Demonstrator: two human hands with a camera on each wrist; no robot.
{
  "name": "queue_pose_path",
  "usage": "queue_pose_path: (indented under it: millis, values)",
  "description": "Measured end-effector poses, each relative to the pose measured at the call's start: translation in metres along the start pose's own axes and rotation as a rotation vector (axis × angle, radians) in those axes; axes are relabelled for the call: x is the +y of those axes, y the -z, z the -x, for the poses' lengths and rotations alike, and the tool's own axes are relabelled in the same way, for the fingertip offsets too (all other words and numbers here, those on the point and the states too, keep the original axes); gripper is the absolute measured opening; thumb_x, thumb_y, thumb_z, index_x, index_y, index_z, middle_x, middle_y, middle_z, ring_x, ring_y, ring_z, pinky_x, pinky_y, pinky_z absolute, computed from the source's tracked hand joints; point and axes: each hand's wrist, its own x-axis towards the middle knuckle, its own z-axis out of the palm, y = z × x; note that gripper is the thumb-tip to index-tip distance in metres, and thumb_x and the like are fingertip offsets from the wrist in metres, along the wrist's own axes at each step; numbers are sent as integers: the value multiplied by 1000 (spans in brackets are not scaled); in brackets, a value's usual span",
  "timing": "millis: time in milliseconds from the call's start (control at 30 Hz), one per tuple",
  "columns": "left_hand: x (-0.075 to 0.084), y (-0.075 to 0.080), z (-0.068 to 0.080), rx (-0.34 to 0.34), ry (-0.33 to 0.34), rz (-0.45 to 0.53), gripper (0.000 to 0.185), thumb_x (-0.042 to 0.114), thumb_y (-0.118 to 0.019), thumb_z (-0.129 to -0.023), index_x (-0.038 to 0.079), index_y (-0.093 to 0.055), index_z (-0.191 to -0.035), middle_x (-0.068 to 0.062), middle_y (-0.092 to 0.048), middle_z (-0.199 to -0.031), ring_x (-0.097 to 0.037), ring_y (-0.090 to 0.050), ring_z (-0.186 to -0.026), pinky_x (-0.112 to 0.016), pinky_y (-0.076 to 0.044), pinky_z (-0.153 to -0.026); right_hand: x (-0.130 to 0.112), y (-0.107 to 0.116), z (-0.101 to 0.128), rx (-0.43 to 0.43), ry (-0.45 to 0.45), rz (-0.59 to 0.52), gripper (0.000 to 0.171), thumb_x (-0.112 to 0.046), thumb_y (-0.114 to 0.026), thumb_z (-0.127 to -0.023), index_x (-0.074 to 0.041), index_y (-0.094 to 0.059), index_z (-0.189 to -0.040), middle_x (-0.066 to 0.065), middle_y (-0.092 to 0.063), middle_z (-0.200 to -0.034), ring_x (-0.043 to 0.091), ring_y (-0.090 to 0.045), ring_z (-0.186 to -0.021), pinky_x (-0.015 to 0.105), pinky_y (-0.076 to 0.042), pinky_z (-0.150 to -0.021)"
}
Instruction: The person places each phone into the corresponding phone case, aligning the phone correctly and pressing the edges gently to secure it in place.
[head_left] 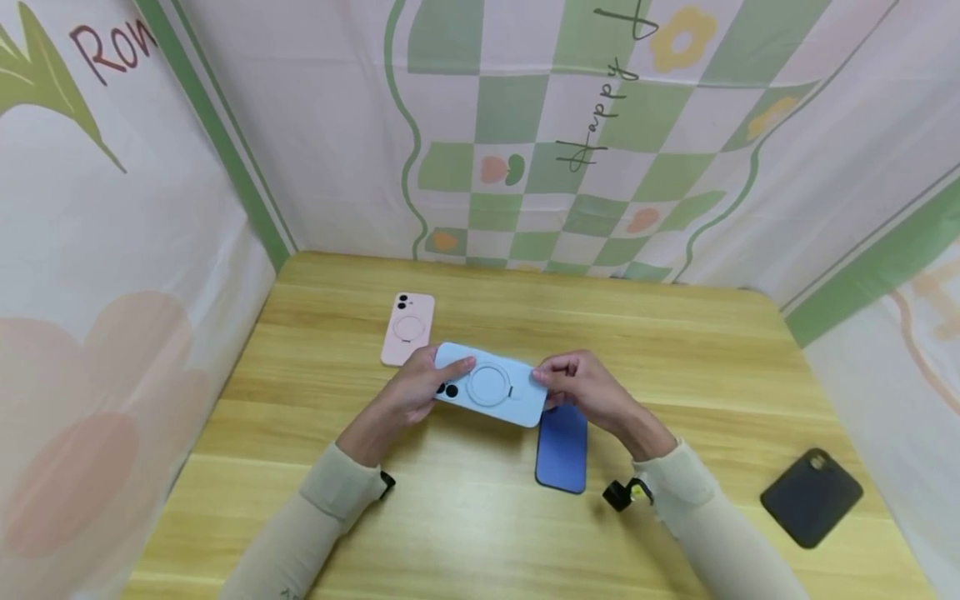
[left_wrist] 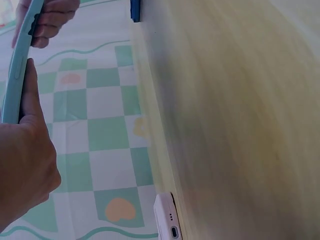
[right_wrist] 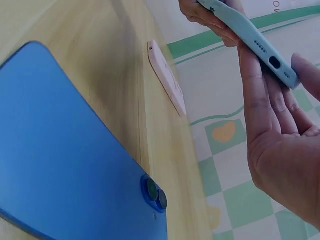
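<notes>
You hold the light blue phone case (head_left: 491, 385) above the table's (head_left: 465, 517) middle, left hand (head_left: 411, 390) pinching its camera end, right hand (head_left: 581, 387) pinching the other. Keep both pinches on the edges and lift level, clear of the blue phone (head_left: 561, 454) lying just beneath.

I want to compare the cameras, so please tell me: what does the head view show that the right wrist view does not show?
Only the head view shows the black phone case lying at the table's right edge, both cream sleeves, and the left hand and right hand gripping the light blue phone case by its two ends. Only the right wrist view shows the two camera lenses of the blue phone lying on the wooden table. Both show the light blue case, the blue phone and the pink phone case.
</notes>
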Motion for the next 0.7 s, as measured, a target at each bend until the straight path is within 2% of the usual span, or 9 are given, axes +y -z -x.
queue_pose_path:
  millis: [267, 433, 567, 700]
  values:
    - [1, 4, 0, -74, -5, 9, 17, 6, -60, -108, -6, -62, -120, -6, -75, -100, -16, -74, -91, -33, -65, -87, 6, 3, 0, -131, 42, -53, 24, -3, -57, -107, -8, -80, -100, 7, -81, -103, 20, -78, -90, 36, -67, -76]
    - [-1, 7, -3, -97, 7, 10, 17, 6, -59, -108, -5, -61, -121, -6, -75, -99, -16, -75, -91, -34, -65, -87, 9, 2, 0, -159, 21, -103, 25, -3, -56, -108, -8, -79, -100, 7, -81, -104, 20, -79, -91, 37, -67, -78]
    - [0, 4, -6, -25, 16, 22, 30, 10, -63, -107, -9, -60, -130, -10, -75, -106, -17, -75, -93, -33, -65, -88, 9, -2, -1, -75, -17, -134, 27, -4, -56, -109, -10, -81, -101, 6, -81, -102, 17, -78, -88, 33, -66, -77]
    - [5, 0, -8, 45, 3, 122, 38, 12, -63, -108, -13, -57, -135, -12, -75, -108, -16, -76, -94, -31, -64, -87, 10, -10, -2, 65, -33, -165, 27, -4, -58, -108, -12, -83, -98, 6, -81, -98, 16, -78, -84, 29, -66, -74]
